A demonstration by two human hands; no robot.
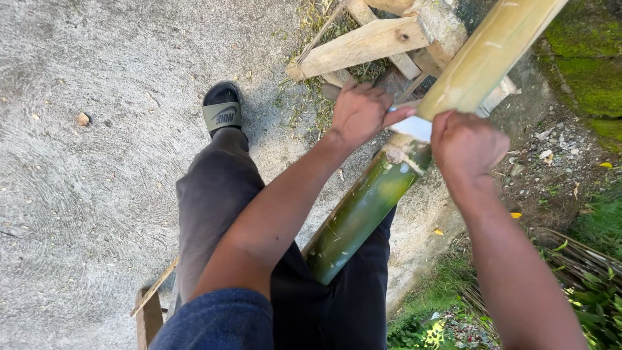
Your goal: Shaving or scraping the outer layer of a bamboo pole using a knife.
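Observation:
A thick bamboo pole [376, 194] runs diagonally from my lap up to the top right, green low down and pale yellow higher up. A white strip of paper or cloth [413, 128] wraps around it at a node. My left hand [359, 113] pinches the left end of the strip against the pole. My right hand [468, 148] is closed on the strip's right end, on the pole's other side. The pole's upper part rests on a wooden frame [363, 45].
Rough concrete ground [97, 162] fills the left. My leg in dark trousers ends in a sandalled foot [222, 110]. Grass and leaves [589, 285] lie at the lower right, a mossy bank [586, 71] at the upper right. A wooden piece [149, 317] stands at bottom left.

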